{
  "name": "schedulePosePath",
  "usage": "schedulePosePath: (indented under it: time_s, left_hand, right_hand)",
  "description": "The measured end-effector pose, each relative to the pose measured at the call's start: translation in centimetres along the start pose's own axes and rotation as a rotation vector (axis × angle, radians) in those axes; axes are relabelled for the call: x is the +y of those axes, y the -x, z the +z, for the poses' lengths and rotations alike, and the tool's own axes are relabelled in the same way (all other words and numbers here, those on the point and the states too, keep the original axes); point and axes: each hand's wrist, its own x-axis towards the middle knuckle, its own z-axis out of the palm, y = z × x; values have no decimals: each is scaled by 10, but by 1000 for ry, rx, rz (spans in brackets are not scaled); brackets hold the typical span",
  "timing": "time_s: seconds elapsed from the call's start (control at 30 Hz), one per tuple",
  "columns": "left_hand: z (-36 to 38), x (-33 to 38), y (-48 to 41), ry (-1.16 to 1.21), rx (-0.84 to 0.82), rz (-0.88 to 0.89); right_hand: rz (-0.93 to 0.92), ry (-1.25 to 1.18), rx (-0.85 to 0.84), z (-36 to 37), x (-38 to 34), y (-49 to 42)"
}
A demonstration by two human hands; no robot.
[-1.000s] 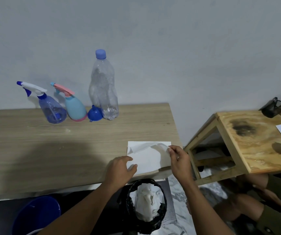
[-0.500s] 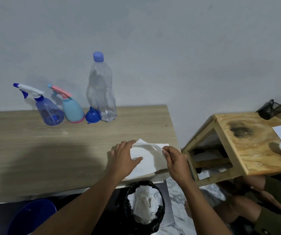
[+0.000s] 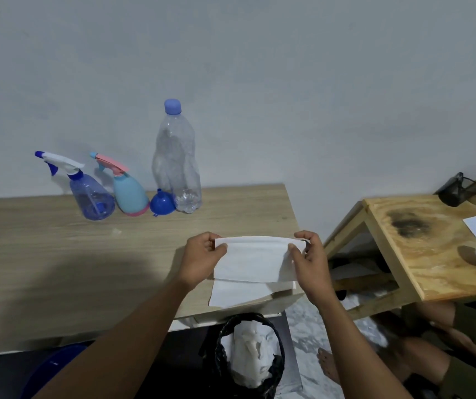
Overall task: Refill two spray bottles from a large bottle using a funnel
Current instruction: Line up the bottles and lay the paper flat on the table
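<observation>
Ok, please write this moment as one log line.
left hand, right hand: pinch white paper tissue | large clear plastic bottle: capped | blue plastic funnel: untouched

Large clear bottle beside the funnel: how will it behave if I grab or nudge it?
The large clear bottle looks nearly empty, so probably light. Tall and narrow, it may tip if nudged high. Its dented walls would likely buckle under a firm squeeze.

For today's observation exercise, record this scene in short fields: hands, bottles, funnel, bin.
Hands: left hand and right hand each pinch an end of a white paper sheet above the table.
Source: large bottle upright, cap on.
Sprayers: blue spray bottle and pink-topped spray bottle, left of it, heads on.
Tool: funnel, spout up, beside the large bottle.
Waste: bin below table edge, holds crumpled paper.
</observation>
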Motion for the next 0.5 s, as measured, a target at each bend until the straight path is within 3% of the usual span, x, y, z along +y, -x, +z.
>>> schedulePosePath:
  time_s: [0.27,0.5]
  left_hand:
    - [-67,-21,13,41,188,-13]
    - [-169,-66,41,-65,243,-76]
  right_hand:
    - [96,-61,-175,70,-10,6]
    - [17,52,-413,165,-17,34]
